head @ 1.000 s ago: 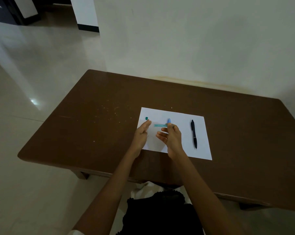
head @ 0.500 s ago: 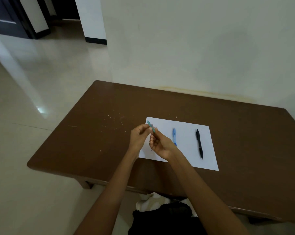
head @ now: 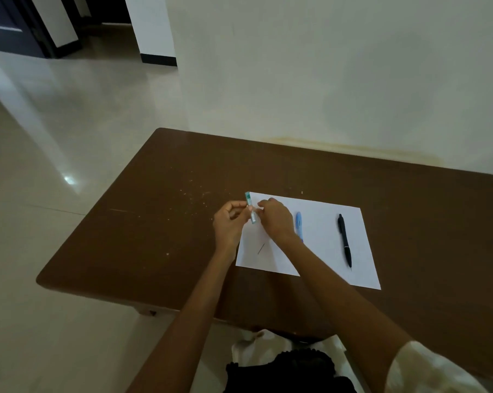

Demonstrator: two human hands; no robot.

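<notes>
Both forearms reached forward from the bottom of the view and met over the near left part of the worktop [head: 154, 222]. The left hand [head: 229, 222] had its fingers curled, thumb and fingertips pinching a teal tube [head: 250, 207]. The right hand [head: 275, 219], knuckles up and fingers bent, pinched the same tube from the other side. The tube was slim, straight and plastic-looking, held nearly upright above the far left corner of a sheet of paper [head: 321, 251]. The paper was flat, white and rectangular. On it lay a thin dark stick [head: 261, 248], a rounded blue pen [head: 299, 225] just beside the right wrist, and a slender glossy black pen [head: 344, 239]. The worktop was smooth brown wood flecked with pale specks.
</notes>
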